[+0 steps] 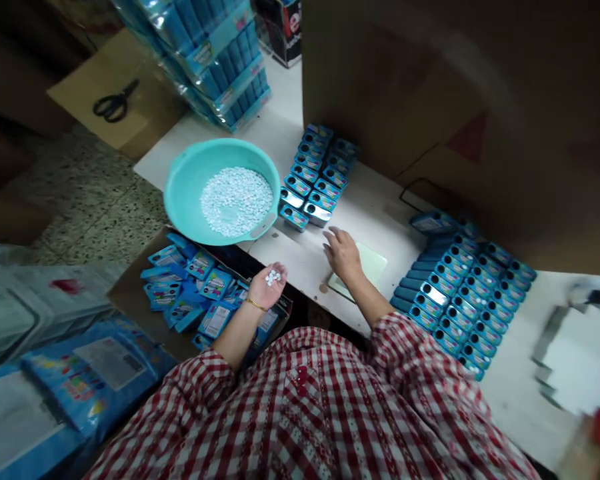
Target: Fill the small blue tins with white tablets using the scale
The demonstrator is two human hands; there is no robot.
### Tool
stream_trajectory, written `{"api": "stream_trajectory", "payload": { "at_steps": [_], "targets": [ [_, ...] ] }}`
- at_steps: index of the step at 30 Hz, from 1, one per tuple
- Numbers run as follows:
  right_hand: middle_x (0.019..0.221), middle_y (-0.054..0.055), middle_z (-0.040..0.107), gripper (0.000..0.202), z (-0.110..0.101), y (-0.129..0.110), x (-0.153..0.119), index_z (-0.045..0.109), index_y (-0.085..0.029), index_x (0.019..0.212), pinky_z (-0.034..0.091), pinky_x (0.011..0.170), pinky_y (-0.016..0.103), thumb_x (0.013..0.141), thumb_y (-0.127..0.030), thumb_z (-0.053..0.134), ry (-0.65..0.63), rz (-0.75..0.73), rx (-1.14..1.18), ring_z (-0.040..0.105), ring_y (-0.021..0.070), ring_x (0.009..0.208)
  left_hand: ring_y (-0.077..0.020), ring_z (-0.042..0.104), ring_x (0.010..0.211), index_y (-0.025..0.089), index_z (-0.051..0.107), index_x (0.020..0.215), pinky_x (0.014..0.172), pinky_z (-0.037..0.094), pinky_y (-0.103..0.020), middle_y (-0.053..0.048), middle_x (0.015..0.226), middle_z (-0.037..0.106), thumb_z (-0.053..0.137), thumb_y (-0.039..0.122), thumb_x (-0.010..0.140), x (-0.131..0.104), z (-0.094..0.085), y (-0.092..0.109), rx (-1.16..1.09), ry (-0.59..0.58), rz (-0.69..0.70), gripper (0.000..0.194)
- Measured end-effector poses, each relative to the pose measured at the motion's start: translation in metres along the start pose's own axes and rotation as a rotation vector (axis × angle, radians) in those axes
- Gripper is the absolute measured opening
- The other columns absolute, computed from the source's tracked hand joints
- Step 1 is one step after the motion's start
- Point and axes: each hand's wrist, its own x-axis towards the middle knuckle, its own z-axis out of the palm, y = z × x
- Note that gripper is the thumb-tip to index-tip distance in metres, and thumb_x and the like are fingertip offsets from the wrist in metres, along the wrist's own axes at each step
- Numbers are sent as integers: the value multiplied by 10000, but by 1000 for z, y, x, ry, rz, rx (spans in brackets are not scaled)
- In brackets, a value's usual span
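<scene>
My left hand is palm up with its fingers curled, holding a small heap of white tablets. It is just in front of a turquoise plastic basin, which has many more such tablets spread over its bottom. My right hand has its fingers apart, and I see nothing in it. Below that hand, a pale square pad lies on the white table. Just beyond its fingertips stand rows of small blue tins with round black marks. A couple at the near end show bare shiny tops.
More blue tins stand packed at the right. A carton below the table's edge holds loose blue packets. Wrapped blue packs are stacked at the back; scissors lie on cardboard. A large brown carton walls the far side.
</scene>
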Motion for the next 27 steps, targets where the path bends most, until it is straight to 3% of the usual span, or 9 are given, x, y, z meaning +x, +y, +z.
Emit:
{"api": "stream_trajectory", "payload": {
  "at_steps": [3, 5, 9, 12, 15, 18, 20, 23, 27],
  "targets": [
    [1172, 148, 537, 323, -47, 71, -53, 554, -145, 1123, 401, 885, 412, 845, -232, 413, 130, 259, -143, 465, 253, 1052, -61, 512, 495, 109, 574, 713, 417, 406, -120, -8, 545, 503, 384, 129, 885, 8, 15, 9, 30, -47, -26, 257],
    [1194, 171, 532, 371, -74, 122, -68, 536, -110, 1158, 382, 897, 438, 826, -236, 427, 165, 436, -262, 444, 280, 1085, -53, 474, 466, 109, 567, 710, 385, 370, -112, 4, 533, 473, 367, 150, 896, 12, 28, 11, 51, -82, -37, 276],
    [1312, 189, 449, 546, -98, 203, -51, 385, -107, 1320, 349, 891, 499, 789, -209, 458, 96, 577, -407, 362, 328, 1187, -58, 473, 465, 102, 574, 722, 376, 359, -119, -4, 541, 483, 357, 170, 902, 6, 45, -3, 116, -139, -71, 290],
    [1185, 209, 535, 465, -95, 226, -30, 456, -69, 1252, 297, 924, 516, 796, -115, 384, 10, 613, -491, 395, 310, 1162, -65, 495, 470, 97, 587, 728, 380, 367, -125, -15, 546, 501, 382, 165, 892, -3, 44, -23, 138, -147, -110, 272],
    [1092, 207, 562, 390, -93, 212, -28, 539, -83, 1158, 359, 858, 463, 807, -106, 370, -19, 589, -519, 485, 287, 1029, -77, 531, 487, 96, 597, 714, 409, 406, -147, -52, 599, 572, 404, 150, 877, -7, 36, -39, 152, -99, -116, 259],
    [1139, 181, 534, 438, -96, 163, -45, 479, -157, 1250, 435, 698, 375, 818, -230, 455, -9, 455, -445, 504, 284, 961, -115, 607, 590, 93, 602, 690, 527, 485, -192, -103, 682, 637, 420, 124, 859, -7, 30, -49, 161, -51, -98, 250],
    [1127, 149, 546, 461, -93, 122, -61, 449, -194, 1285, 447, 650, 342, 830, -268, 459, -40, 285, -396, 506, 269, 938, -146, 641, 683, 92, 610, 695, 607, 507, -223, -125, 732, 658, 434, 114, 845, -5, 31, -55, 159, -65, -108, 232],
    [1068, 128, 576, 432, -79, 70, -80, 467, -189, 1271, 458, 640, 320, 844, -254, 445, -120, 95, -331, 516, 239, 886, -168, 652, 776, 88, 623, 729, 679, 509, -249, -141, 807, 674, 426, 122, 844, -4, 37, -64, 160, -142, -136, 231],
    [1084, 126, 580, 424, -60, 32, -93, 474, -179, 1263, 459, 776, 376, 843, -241, 478, -135, 54, -234, 513, 244, 931, -182, 647, 854, 86, 636, 784, 751, 502, -282, -142, 882, 678, 385, 171, 871, -6, 46, -72, 189, -237, -171, 279]
  ]
}}
